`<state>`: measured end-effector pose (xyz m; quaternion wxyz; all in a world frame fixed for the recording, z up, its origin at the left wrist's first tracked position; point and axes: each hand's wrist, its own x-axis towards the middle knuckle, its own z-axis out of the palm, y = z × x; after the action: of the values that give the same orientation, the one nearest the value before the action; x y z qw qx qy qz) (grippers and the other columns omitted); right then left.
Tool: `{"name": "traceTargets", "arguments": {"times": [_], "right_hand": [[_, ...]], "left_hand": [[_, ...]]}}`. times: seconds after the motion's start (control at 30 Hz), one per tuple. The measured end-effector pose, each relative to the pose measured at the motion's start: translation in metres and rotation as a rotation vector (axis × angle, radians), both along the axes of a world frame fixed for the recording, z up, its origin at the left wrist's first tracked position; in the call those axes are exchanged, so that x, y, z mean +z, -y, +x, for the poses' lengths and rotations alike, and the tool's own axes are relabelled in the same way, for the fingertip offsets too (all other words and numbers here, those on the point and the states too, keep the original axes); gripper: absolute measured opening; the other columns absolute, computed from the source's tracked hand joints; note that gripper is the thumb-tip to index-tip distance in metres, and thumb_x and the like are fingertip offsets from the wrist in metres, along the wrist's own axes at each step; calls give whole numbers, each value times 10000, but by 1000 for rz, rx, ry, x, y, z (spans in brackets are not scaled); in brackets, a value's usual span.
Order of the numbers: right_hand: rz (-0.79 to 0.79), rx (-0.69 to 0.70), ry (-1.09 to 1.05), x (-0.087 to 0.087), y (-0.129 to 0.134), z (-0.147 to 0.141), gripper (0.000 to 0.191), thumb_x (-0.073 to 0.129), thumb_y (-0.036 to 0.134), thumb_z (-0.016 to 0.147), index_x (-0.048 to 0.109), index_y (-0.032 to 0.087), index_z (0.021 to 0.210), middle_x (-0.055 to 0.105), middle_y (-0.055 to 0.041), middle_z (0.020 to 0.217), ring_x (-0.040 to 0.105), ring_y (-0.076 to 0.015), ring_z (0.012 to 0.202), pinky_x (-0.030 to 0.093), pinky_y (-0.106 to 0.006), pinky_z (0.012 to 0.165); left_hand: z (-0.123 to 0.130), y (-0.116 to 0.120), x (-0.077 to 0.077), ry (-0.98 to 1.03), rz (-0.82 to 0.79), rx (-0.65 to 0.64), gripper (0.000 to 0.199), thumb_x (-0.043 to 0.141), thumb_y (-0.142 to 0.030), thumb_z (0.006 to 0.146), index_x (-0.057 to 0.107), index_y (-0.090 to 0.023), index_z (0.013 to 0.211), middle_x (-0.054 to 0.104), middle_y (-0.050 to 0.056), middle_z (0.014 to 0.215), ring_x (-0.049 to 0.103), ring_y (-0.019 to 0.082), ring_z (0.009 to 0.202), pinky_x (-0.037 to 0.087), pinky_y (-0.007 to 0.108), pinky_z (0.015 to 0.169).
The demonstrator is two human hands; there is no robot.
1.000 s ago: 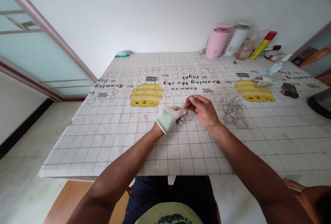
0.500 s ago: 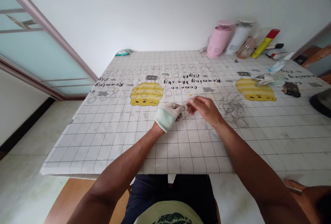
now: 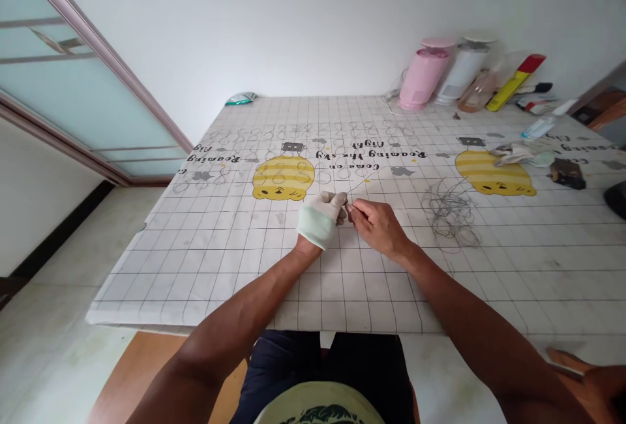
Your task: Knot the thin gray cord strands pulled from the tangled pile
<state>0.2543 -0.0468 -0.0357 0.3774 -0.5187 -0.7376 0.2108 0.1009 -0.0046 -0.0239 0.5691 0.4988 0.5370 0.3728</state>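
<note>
My left hand [image 3: 328, 209], in a white glove with a pale green cuff, is closed in a pinch over the middle of the table. Against its fingertips, my bare right hand [image 3: 375, 223] is closed too, thumb and forefinger together. Both grip a thin wire [image 3: 360, 184], one end of which sticks out to the upper right; the rest is hidden by the fingers. To the right lies a tangled heap of thin wire pieces [image 3: 450, 215]. Rows of wire figure-eight loops [image 3: 308, 129] are spread beyond my hands.
The table carries a checked cloth [image 3: 195, 280]. Along the back right stand a pink cylinder [image 3: 424, 78], a white cylinder [image 3: 462, 75], a bottle [image 3: 476, 91] and a yellow-red box [image 3: 516, 83]. A crumpled glove [image 3: 518, 153] and a dark block [image 3: 567, 173] lie at right. A green packet [image 3: 240, 98] sits at the back left.
My right hand has moved left and closed up against my left hand. The wire end now points to the upper right. The view has shifted slightly.
</note>
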Motion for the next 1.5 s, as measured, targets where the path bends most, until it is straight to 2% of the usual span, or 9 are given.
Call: {"name": "traceTargets", "arguments": {"times": [0.1,0.27,0.37,0.57,0.67,0.87,1.1,1.33,1.5], "right_hand": [[-28,-4,-42,2,-2,5,458,461,510,1089,472,251,711,608,-10,627,510,-164,542,386,-338,567],[-57,-58,-83,2,-4,13,483,498,543,1074,492,247,692,624,-18,628,551,-179,571,415,-347,600],[-53,-86,-90,0,-5,13,488,503,541,1073,479,248,684,608,-12,612,520,-172,554,397,-343,583],[29,-161,-38,-4,-7,14,456,490,484,1087,475,249,697,575,-7,610,479,-169,555,346,-347,588],[68,-146,-11,-6,-8,12,447,484,465,1090,434,250,701,523,4,594,436,-162,548,315,-341,576],[133,-106,14,-9,-5,4,427,475,428,1096,418,244,715,468,22,587,380,-141,534,299,-308,539],[158,-103,-4,-13,-5,2,417,482,399,1105,408,241,726,492,25,602,398,-133,538,313,-294,541],[147,-103,12,-15,-6,1,407,475,397,1106,452,234,733,575,3,641,474,-140,559,336,-298,568],[114,-117,-23,-18,-9,1,415,484,417,1099,449,239,726,554,14,615,460,-141,544,348,-296,572]], "left_hand": [[-4,-4,-1,88,-20,-14,256,626,-368,986,690,-170,836,682,13,656,621,118,547,502,239,554],[-10,-4,-1,176,39,-8,431,508,-499,1058,734,-132,1074,793,105,923,728,173,710,592,283,655],[-10,-2,-1,137,50,-37,382,536,-460,1045,735,-137,1086,800,116,980,732,172,736,589,273,665],[-2,-1,-3,-65,56,-206,261,605,-314,960,712,-170,771,761,71,828,678,138,620,494,235,528],[0,2,-3,-14,24,-176,241,604,-269,957,682,-171,752,720,48,761,660,122,592,483,225,517],[-1,5,7,-6,-3,-57,171,592,-179,966,758,-139,957,680,12,699,613,99,529,479,220,497],[0,6,11,-132,18,-52,417,563,-165,968,728,-146,1350,705,-5,721,625,102,529,507,211,511],[0,3,6,-90,-10,-53,377,523,-170,983,749,-126,1281,651,-11,658,598,109,468,452,220,430],[1,0,3,-54,13,-28,327,551,-160,981,759,-131,1232,701,6,711,666,122,536,533,225,498]]}}
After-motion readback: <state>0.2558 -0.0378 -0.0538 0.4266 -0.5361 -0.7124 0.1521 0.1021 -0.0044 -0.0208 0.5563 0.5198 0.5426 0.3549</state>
